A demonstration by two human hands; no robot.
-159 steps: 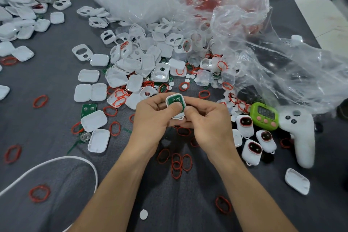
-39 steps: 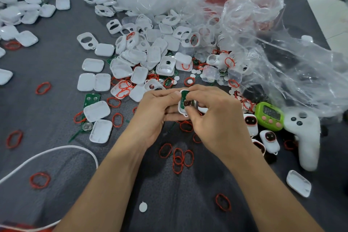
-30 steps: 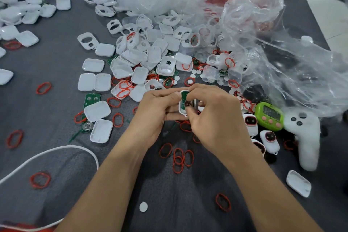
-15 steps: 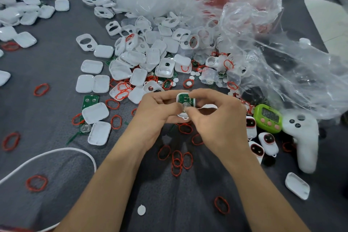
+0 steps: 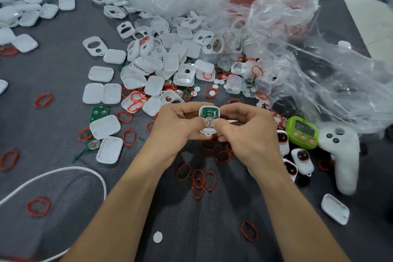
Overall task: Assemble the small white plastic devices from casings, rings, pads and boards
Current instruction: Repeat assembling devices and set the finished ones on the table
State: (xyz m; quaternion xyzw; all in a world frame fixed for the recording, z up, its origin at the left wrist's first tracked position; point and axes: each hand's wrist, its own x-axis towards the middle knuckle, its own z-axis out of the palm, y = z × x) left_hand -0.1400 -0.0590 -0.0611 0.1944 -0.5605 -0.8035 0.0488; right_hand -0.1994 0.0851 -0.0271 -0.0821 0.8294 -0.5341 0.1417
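Both hands hold one small white casing (image 5: 209,120) above the grey table, its open side facing me. A green board (image 5: 209,112) with a round metal contact sits inside it. My left hand (image 5: 176,126) grips the casing's left edge, thumb on the board's lower part. My right hand (image 5: 247,132) grips the right edge, thumb beside the left thumb. Loose white casings (image 5: 158,70) are heaped beyond the hands. Red rings (image 5: 198,178) lie scattered near my wrists. Small white round pads (image 5: 217,83) and spare green boards (image 5: 98,112) lie among the casings.
Crumpled clear plastic bags (image 5: 287,49) cover the far right. A green timer (image 5: 302,130), a white controller (image 5: 342,153) and three finished devices (image 5: 301,158) sit right of my hands. A white cable (image 5: 63,171) loops at the lower left. One pad (image 5: 157,237) lies between my forearms.
The casing has turned from edge-on to face me, showing the green board. Both thumbs have come together on its lower half. My hands stayed in the same place.
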